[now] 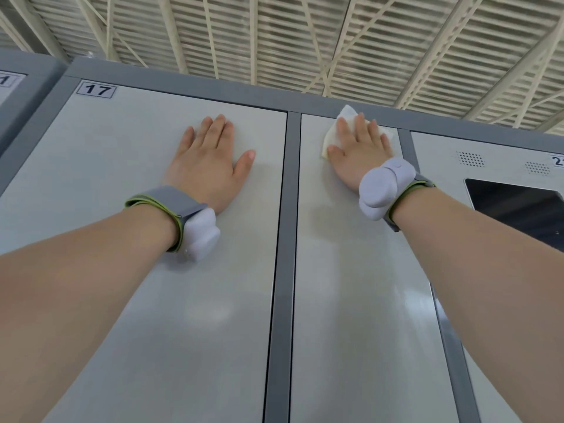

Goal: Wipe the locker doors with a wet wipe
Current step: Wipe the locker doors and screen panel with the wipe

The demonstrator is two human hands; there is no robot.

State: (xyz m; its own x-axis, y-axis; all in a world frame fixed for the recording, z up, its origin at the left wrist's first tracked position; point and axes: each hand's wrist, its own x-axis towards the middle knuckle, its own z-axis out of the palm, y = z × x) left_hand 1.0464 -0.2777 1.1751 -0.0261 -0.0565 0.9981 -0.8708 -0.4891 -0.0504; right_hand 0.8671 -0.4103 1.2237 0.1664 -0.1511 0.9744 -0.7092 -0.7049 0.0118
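- At 10 o'clock, on door 17 (122, 178), I see the left hand (210, 157) flat, fingers straight, holding nothing.
- At 1 o'clock, the right hand (357, 151) presses the wet wipe (348, 117), fingers straight, onto the next door (351, 270) near its top; I judge most wiping is left.

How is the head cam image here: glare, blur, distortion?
Head view: even, diffuse light, only faint shadows under the left hand and right hand; soft glare patches low on door 17 and the door beside it; wide-angle stretch toward the frame edges; wet wipe and the 17 label sharp.
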